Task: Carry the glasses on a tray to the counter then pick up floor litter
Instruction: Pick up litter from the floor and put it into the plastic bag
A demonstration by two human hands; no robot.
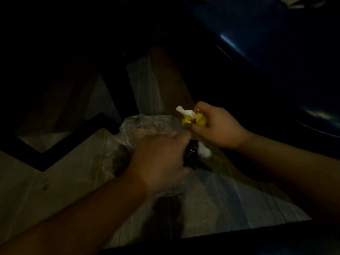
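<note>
The scene is dim. My right hand (215, 124) is closed on a crumpled wad of yellow and white litter (193, 117), held above the floor. My left hand (161, 159), blurred, grips the edge of a clear plastic bag (145, 124) that bulges out to its left. A small dark object (192, 153) and a bit of white paper (205, 152) show between the two hands; what holds them I cannot tell. No glasses or tray are in view.
Pale floor tiles (211, 199) with dark bands (42, 161) lie below. A shiny dark blue surface (257, 43) curves across the upper right. A brown strip (169, 80) runs up the middle. The upper left is black shadow.
</note>
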